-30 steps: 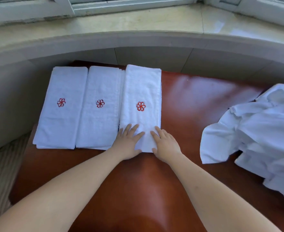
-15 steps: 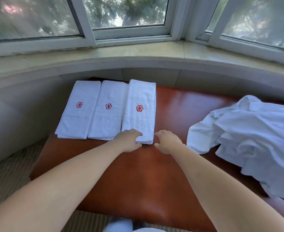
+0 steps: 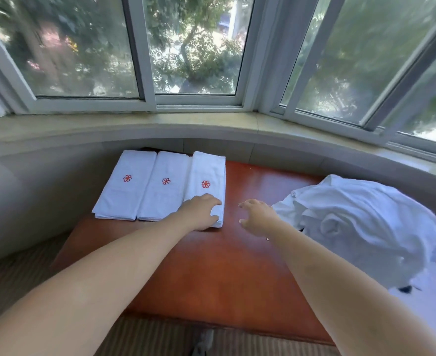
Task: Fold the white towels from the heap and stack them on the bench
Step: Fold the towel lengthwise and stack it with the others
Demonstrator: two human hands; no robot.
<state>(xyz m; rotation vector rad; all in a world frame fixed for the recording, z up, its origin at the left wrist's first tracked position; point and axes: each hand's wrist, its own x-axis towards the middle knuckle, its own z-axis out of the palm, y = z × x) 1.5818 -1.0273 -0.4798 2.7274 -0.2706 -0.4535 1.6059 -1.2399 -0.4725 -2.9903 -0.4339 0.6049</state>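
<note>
Hotel-like room, curved bay window looking on trees, stone sill, polished red-brown counter, folded white towels with the same red flower logo, striped carpet

2 bare, sleeveless forearms, hands unadorned.

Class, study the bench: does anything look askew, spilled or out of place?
Nothing looks damaged or spilled. Three folded towels lie neatly side by side, emblems up. The only untidy thing is the unfolded white heap at the bench's right end, part of it drooping over the edge.
</note>
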